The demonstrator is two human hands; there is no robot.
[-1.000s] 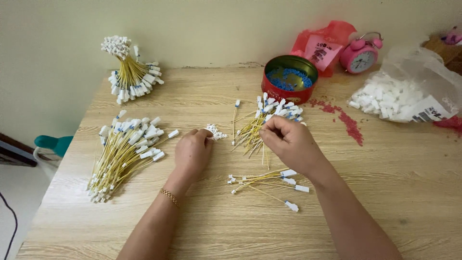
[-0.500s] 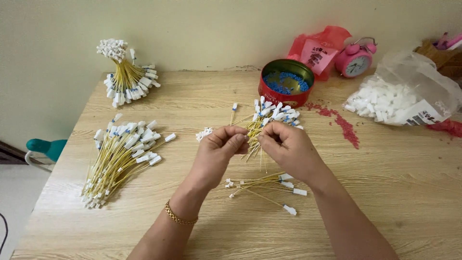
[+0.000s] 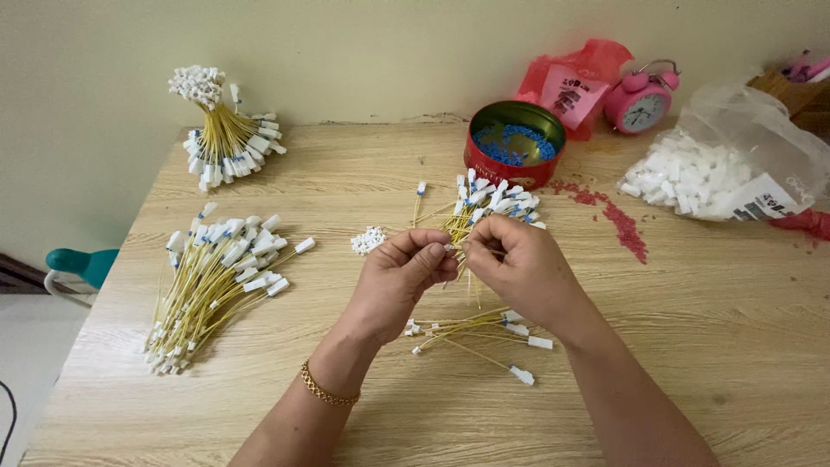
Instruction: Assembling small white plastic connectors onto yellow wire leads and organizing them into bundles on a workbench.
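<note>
- My left hand (image 3: 405,270) and right hand (image 3: 519,266) meet above the middle of the tabletop (image 3: 709,346), fingertips pinched narrow on one thin yellow lead (image 3: 469,278) and the small piece at its upper end; that piece is too small to make out.
- The lead hangs down from the pinch, just in front of the loose fan of blue-and-white-tipped leads (image 3: 488,206) lying toward the far edge.
- Handling, as I judge it: the lead is very light and springy, limp along its length, so it is best taken close to the tip, where a short stub stays stiff; held lower it would bend away.
- The white plastic end pieces look hard and smooth, likely slippery; a firm fingertip pinch suits them better than a broad grip.
- A few leads with white ends (image 3: 484,335) lie just below my hands, toward the near edge.
- A small heap of white bits (image 3: 369,239) sits just left of my left hand.
- A large bundle of leads (image 3: 212,281) lies near the left edge; a tied sheaf (image 3: 220,130) stands at the far left corner.
- The red tin of blue beads (image 3: 516,143) and the clear bag of white pieces (image 3: 718,173) stand along the far edge.
</note>
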